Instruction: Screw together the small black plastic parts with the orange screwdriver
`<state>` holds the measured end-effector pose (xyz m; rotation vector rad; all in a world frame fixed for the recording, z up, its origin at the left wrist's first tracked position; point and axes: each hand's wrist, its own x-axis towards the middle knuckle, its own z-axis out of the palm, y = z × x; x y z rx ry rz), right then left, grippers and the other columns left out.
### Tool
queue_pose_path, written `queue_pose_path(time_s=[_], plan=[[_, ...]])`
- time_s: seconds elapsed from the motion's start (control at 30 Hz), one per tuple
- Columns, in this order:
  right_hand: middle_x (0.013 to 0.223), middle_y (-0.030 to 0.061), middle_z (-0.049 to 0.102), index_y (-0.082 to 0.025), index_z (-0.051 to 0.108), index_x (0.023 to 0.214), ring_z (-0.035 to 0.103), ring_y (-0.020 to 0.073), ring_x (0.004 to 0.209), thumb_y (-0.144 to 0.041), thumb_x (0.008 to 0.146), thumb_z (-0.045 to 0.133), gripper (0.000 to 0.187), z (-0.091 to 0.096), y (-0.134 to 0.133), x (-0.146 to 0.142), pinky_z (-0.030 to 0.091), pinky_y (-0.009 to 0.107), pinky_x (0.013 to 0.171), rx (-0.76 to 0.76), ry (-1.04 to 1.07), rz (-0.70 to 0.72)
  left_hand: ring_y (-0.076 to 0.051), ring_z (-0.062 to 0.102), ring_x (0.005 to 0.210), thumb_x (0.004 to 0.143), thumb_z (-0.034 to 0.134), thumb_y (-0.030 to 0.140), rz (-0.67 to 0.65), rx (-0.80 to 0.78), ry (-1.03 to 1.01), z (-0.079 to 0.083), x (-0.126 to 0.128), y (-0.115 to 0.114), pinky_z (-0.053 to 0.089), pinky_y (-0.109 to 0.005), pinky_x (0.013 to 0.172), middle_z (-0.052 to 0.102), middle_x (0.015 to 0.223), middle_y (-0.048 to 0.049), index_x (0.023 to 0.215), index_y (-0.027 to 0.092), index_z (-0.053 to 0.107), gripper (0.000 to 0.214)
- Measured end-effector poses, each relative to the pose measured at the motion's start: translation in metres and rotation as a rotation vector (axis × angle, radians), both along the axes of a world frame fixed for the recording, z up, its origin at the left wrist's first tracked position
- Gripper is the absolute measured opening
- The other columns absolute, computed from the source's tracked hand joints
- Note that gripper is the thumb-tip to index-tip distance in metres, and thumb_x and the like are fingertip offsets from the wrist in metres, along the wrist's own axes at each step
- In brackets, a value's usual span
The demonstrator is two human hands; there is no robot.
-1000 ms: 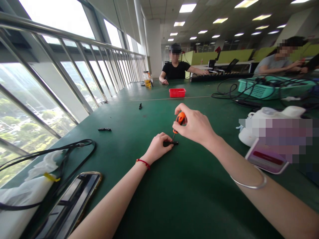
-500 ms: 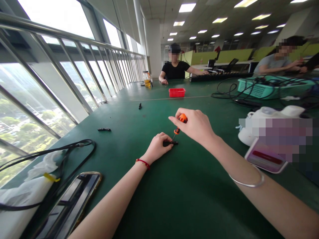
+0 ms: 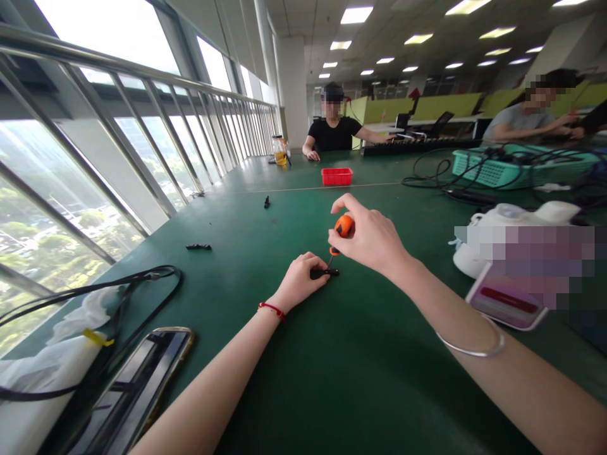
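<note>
My left hand [image 3: 300, 279] rests on the green table [image 3: 332, 366], fingers curled round a small black part [image 3: 328, 272] that it pins to the surface. My right hand [image 3: 370, 237] is closed on the orange handle of a small screwdriver [image 3: 342, 227]. The screwdriver stands nearly upright, tip down on the black part. My right index finger is lifted above the handle's top.
A phone [image 3: 137, 385], a black cable [image 3: 118, 297] and a white bag lie near left. Small black pieces [image 3: 198, 246] sit further out, a red tray [image 3: 337, 176] beyond. A white object [image 3: 478, 246] and a teal basket [image 3: 516, 167] stand right. Two people sit at the far end.
My right hand's fingers have shifted round the screwdriver handle, dropping and then rising again, as in turning it. My left hand and the black part have stayed put.
</note>
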<state>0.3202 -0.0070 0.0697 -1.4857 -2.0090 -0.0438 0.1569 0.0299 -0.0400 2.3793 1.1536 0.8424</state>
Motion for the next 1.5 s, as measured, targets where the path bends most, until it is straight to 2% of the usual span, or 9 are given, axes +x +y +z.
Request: queue_pose_path(time_s=[0.27, 0.37, 0.47, 0.67, 0.87, 1.07, 1.2, 1.3, 1.5], plan=[[0.058, -0.002, 0.056, -0.023, 0.053, 0.074, 0.05, 0.0146, 0.054, -0.047, 0.083, 0.04, 0.028, -0.0009, 0.0002, -0.0009, 0.025, 0.023, 0.048, 0.042, -0.024, -0.049, -0.018, 0.055, 0.084, 0.072, 0.059, 0.019, -0.004, -0.003, -0.008, 0.0004, -0.0001, 0.0, 0.046, -0.032, 0.079, 0.058, 0.086, -0.0036, 0.079, 0.017, 0.062, 0.008], [0.06, -0.0034, 0.057, -0.024, 0.052, 0.088, 0.049, 0.0141, 0.052, -0.037, 0.078, 0.048, 0.017, 0.0, -0.001, -0.0012, 0.025, 0.023, 0.048, 0.034, -0.019, -0.039, -0.018, 0.054, 0.083, 0.072, 0.059, 0.02, -0.005, -0.005, -0.007, 0.0004, 0.0, -0.0004, 0.045, -0.032, 0.078, 0.058, 0.086, -0.0035, 0.079, 0.017, 0.062, 0.007], [0.06, -0.0041, 0.056, -0.023, 0.048, 0.1, 0.048, 0.0141, 0.05, -0.039, 0.074, 0.052, 0.031, -0.0001, -0.0015, -0.0017, 0.026, 0.023, 0.048, 0.004, -0.002, -0.015, -0.018, 0.054, 0.083, 0.072, 0.06, 0.02, -0.001, 0.0, -0.011, -0.0002, 0.0001, -0.0003, 0.045, -0.031, 0.078, 0.058, 0.086, -0.0034, 0.078, 0.018, 0.062, 0.007], [0.059, -0.0031, 0.056, -0.024, 0.05, 0.078, 0.049, 0.0134, 0.052, -0.042, 0.079, 0.046, 0.018, -0.0025, 0.0, -0.0017, 0.026, 0.022, 0.048, 0.024, -0.017, -0.013, -0.018, 0.054, 0.083, 0.073, 0.059, 0.02, -0.006, -0.003, -0.009, -0.0007, -0.0004, 0.0005, 0.045, -0.032, 0.078, 0.058, 0.086, -0.0037, 0.08, 0.018, 0.062, 0.008], [0.053, -0.0065, 0.05, -0.024, 0.046, 0.094, 0.043, 0.0124, 0.045, -0.034, 0.069, 0.054, 0.029, -0.0007, -0.0024, -0.0014, 0.024, 0.022, 0.046, -0.001, -0.021, -0.018, -0.018, 0.054, 0.083, 0.072, 0.059, 0.02, -0.004, -0.001, -0.016, -0.0005, 0.0, 0.0004, 0.046, -0.031, 0.077, 0.058, 0.085, -0.0033, 0.078, 0.018, 0.061, 0.006], [0.055, -0.0038, 0.052, -0.024, 0.047, 0.084, 0.048, 0.0146, 0.052, -0.053, 0.079, 0.045, 0.03, -0.0028, -0.001, -0.0037, 0.025, 0.023, 0.047, 0.013, 0.002, -0.012, -0.018, 0.054, 0.082, 0.072, 0.06, 0.019, -0.002, 0.0, -0.019, -0.0011, -0.0002, 0.0, 0.046, -0.031, 0.077, 0.058, 0.085, -0.0031, 0.078, 0.018, 0.061, 0.007], [0.058, -0.0048, 0.053, -0.024, 0.046, 0.087, 0.047, 0.0133, 0.05, -0.039, 0.076, 0.051, 0.019, -0.002, -0.0018, -0.0041, 0.025, 0.022, 0.047, 0.007, 0.007, -0.009, -0.018, 0.054, 0.083, 0.072, 0.06, 0.019, -0.004, 0.001, -0.012, -0.0011, -0.0004, 0.0009, 0.046, -0.031, 0.077, 0.058, 0.085, -0.0031, 0.078, 0.018, 0.062, 0.007], [0.061, -0.0052, 0.054, -0.023, 0.043, 0.096, 0.047, 0.0132, 0.05, -0.035, 0.071, 0.056, 0.031, -0.0011, -0.0034, -0.0046, 0.026, 0.022, 0.046, 0.017, 0.033, 0.012, -0.018, 0.054, 0.083, 0.071, 0.06, 0.018, -0.001, 0.01, -0.015, -0.0014, -0.0001, 0.0016, 0.046, -0.032, 0.078, 0.058, 0.085, -0.0033, 0.079, 0.018, 0.061, 0.008], [0.057, -0.003, 0.053, -0.024, 0.048, 0.078, 0.05, 0.0148, 0.053, -0.05, 0.08, 0.045, 0.027, -0.0027, -0.0033, -0.0056, 0.026, 0.023, 0.048, -0.007, 0.0, -0.009, -0.018, 0.054, 0.083, 0.071, 0.059, 0.019, 0.0, 0.003, -0.011, -0.0016, -0.0002, 0.0014, 0.045, -0.032, 0.077, 0.058, 0.085, -0.0033, 0.078, 0.018, 0.061, 0.007]])
